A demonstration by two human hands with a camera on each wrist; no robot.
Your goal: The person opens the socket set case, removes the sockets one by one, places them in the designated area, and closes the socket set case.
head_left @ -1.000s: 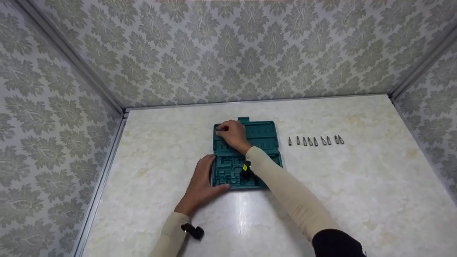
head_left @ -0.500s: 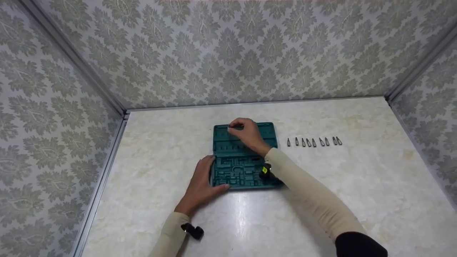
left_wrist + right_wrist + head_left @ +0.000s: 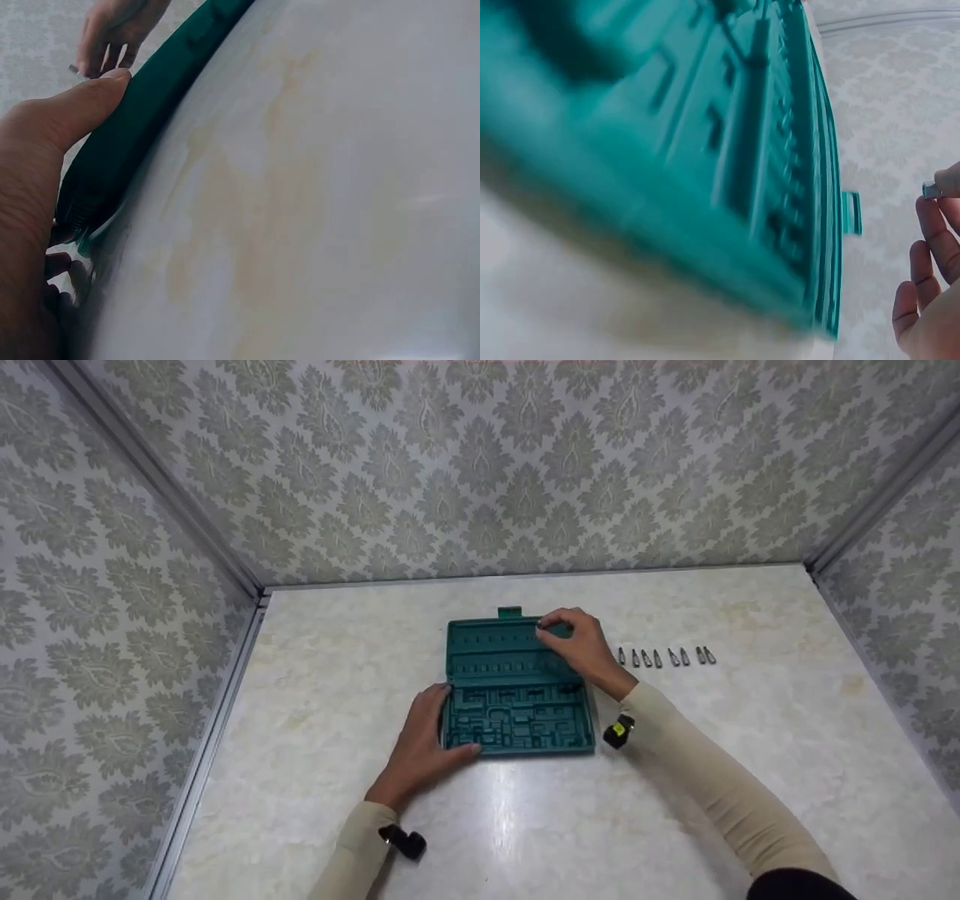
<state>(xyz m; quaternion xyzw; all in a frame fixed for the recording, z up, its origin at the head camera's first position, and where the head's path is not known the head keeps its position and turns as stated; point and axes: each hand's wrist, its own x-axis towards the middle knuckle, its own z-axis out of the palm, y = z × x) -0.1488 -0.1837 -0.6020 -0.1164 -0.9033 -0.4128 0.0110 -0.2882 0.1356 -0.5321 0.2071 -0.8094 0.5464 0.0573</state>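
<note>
A green plastic bit case point(image 3: 487, 654) lies open on the table, its lid folded back toward the wall and its moulded compartments facing up. My left hand point(image 3: 416, 750) grips the case's near left corner, thumb on the front edge and fingers along the left side. In the left wrist view the thumb presses on the case wall point(image 3: 139, 120). Above the lid's right end, my right hand point(image 3: 589, 649) pinches a small metal bit point(image 3: 930, 190) between thumb and index finger. Most of the bit is hidden by the fingertips.
To the right of the case, several metal bits point(image 3: 646, 658) lie in a spaced row on the marbled table point(image 3: 750, 750). Patterned wall panels point(image 3: 480, 472) enclose the back and sides. A latch tab point(image 3: 509, 613) sticks out from the lid's far edge.
My right hand has moved right along the lid, from its left end to its right end, uncovering the compartments. The left hand stays at the case's corner.
</note>
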